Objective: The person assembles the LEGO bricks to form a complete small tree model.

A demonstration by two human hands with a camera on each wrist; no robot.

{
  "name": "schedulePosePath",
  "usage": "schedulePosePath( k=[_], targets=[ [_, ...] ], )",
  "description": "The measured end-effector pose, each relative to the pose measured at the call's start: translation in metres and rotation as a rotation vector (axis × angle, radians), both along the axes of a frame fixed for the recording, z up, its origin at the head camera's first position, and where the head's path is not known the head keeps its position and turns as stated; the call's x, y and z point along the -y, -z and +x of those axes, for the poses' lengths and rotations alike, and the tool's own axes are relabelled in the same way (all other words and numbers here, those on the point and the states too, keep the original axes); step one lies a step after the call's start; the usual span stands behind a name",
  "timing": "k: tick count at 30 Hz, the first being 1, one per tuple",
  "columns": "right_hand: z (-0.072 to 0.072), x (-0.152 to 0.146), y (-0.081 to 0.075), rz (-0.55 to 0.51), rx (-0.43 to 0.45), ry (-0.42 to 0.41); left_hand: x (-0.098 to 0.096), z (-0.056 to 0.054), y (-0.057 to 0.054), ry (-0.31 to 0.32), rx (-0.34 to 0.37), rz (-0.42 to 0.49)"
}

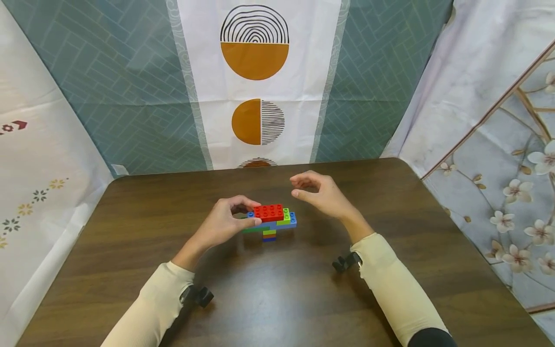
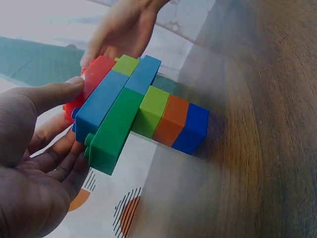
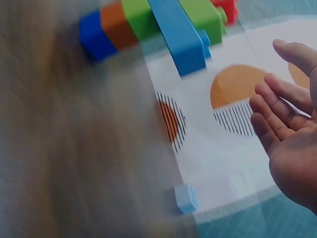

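A toy building-brick structure [image 1: 272,225] stands upright on the table. Its narrow stem has a dark blue brick [image 2: 192,130] at the bottom, then an orange brick [image 2: 171,119] and a lime brick [image 2: 151,111]. Wider green [image 2: 113,136] and blue bricks [image 2: 101,104] spread above the stem, and a red brick [image 1: 269,212] tops them at the left of a lime one. My left hand [image 1: 222,220] pinches the red brick between thumb and fingers. To the right, apart from the structure, my right hand [image 1: 321,193] hovers with relaxed, slightly bent fingers and holds nothing.
The brown wooden table [image 1: 260,299] reaches back to a patterned hanging cloth [image 1: 260,91]. A small light-blue block [image 3: 186,198] shows near the table's far edge in the right wrist view. Patterned cloths [image 1: 498,193] hang along both sides.
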State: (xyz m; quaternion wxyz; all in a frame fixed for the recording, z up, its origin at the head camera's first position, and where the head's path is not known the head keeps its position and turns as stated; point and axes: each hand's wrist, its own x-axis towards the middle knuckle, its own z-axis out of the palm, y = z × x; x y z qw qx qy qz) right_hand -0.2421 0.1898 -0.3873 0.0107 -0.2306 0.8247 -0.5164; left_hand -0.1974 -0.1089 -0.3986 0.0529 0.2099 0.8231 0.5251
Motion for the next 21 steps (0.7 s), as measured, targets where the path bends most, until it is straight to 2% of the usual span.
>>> schedulePosePath(
  k=[5, 13, 21],
  targets=[
    [-0.024, -0.010, -0.001, 0.013, 0.020, 0.062, 0.001, 0.000, 0.001, 0.002, 0.007, 0.006],
    [-0.058, -0.023, 0.013, -0.004, 0.061, 0.162, 0.003, -0.002, 0.002, 0.005, -0.004, -0.005],
    [-0.077, -0.033, 0.025, -0.001, 0.092, 0.232, 0.003, -0.002, 0.001, 0.013, 0.016, 0.003]
  ],
)
